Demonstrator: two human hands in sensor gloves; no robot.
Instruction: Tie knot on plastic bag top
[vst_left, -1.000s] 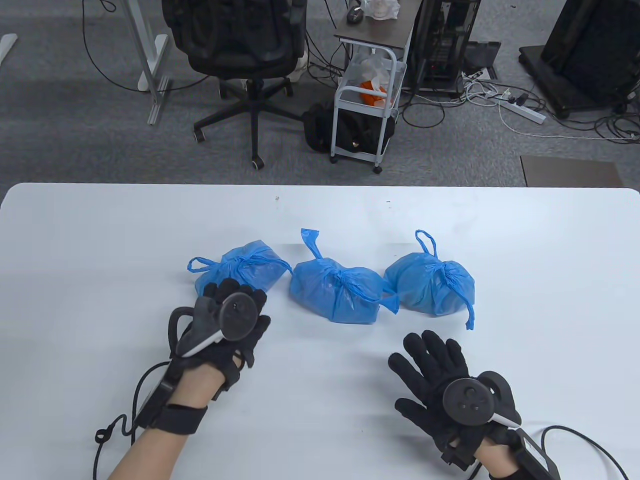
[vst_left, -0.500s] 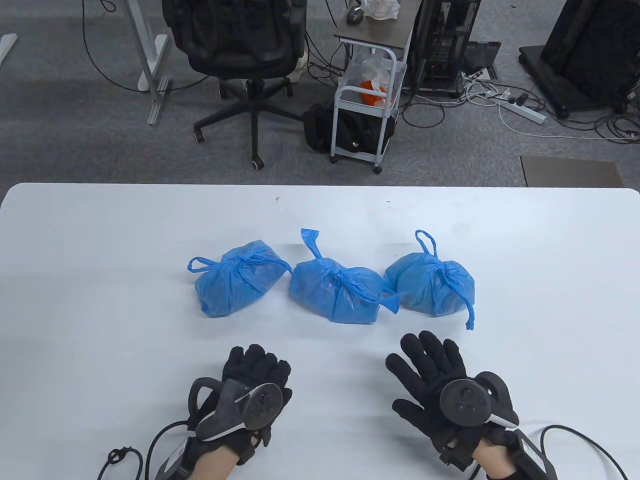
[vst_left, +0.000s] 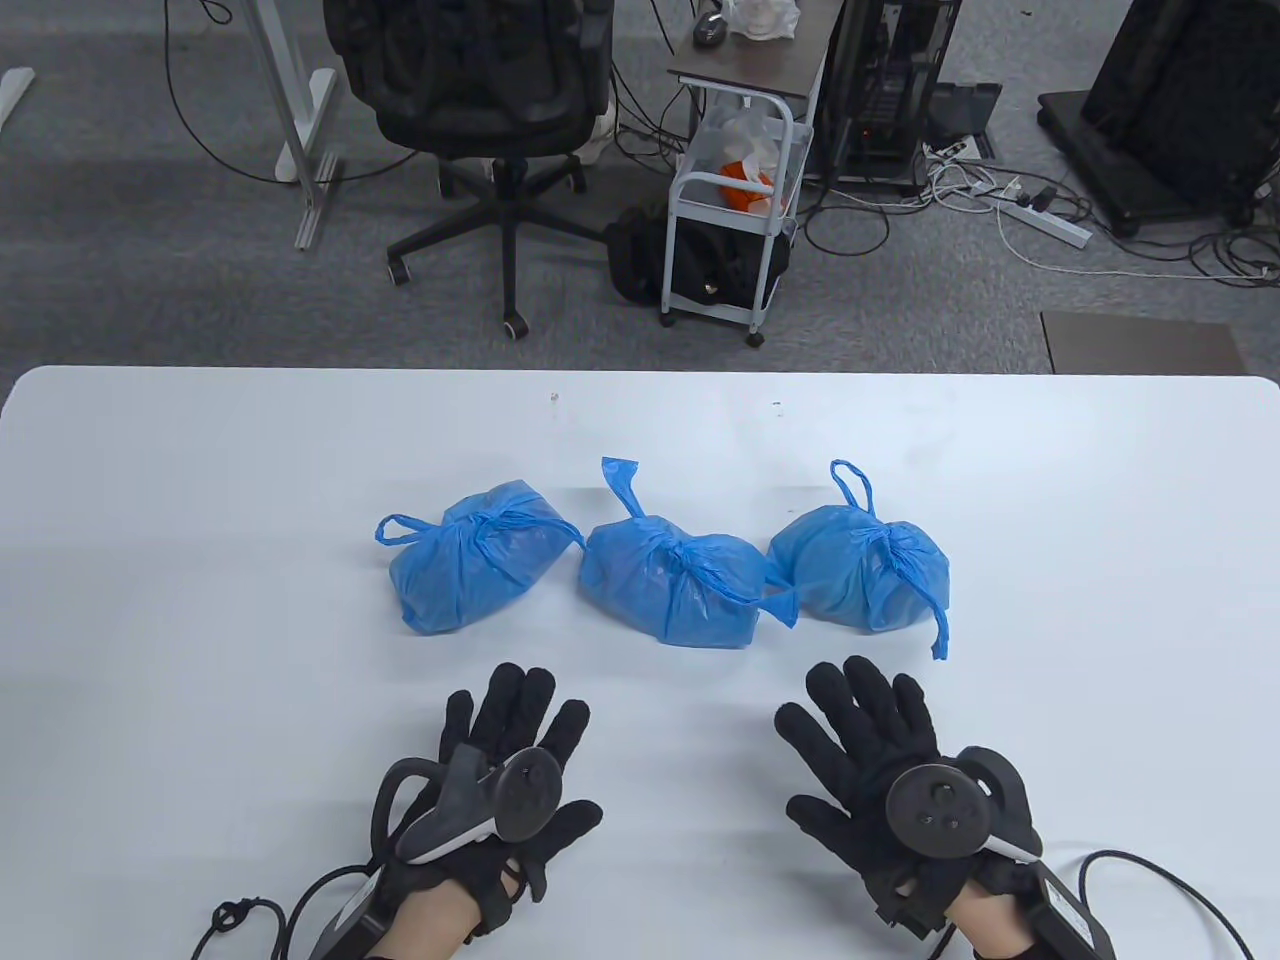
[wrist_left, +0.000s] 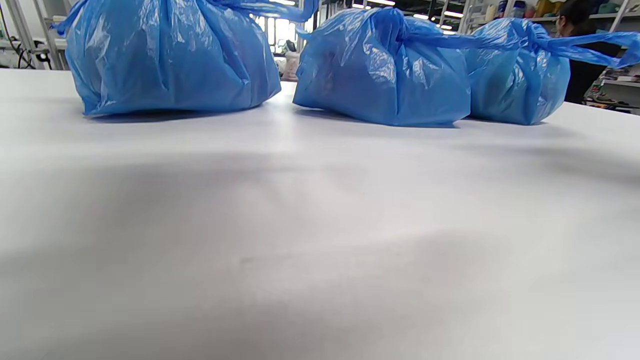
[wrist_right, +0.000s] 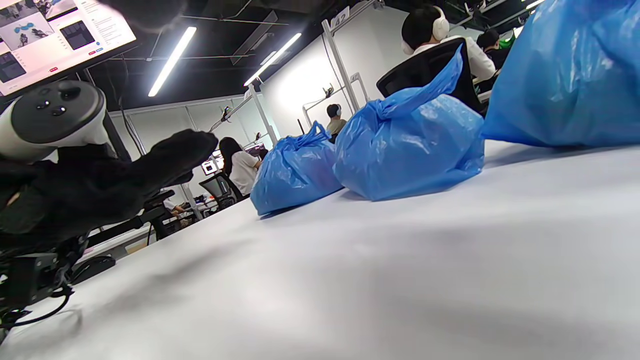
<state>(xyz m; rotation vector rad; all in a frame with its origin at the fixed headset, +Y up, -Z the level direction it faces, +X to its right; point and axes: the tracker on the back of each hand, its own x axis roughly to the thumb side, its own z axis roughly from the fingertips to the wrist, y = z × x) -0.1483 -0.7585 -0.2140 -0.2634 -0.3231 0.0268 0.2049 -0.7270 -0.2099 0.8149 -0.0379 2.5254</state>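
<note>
I see my left hand (vst_left: 500, 775) and right hand (vst_left: 885, 765) flat on the table (vst_left: 200, 600), fingers spread apart, gripping nothing. Three knotted blue bags sit just beyond my fingertips: left bag (vst_left: 470, 568), middle bag (vst_left: 675, 588), right bag (vst_left: 865, 575).

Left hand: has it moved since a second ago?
Yes. The left hand has drawn back from the left bag toward the table's near edge.
</note>
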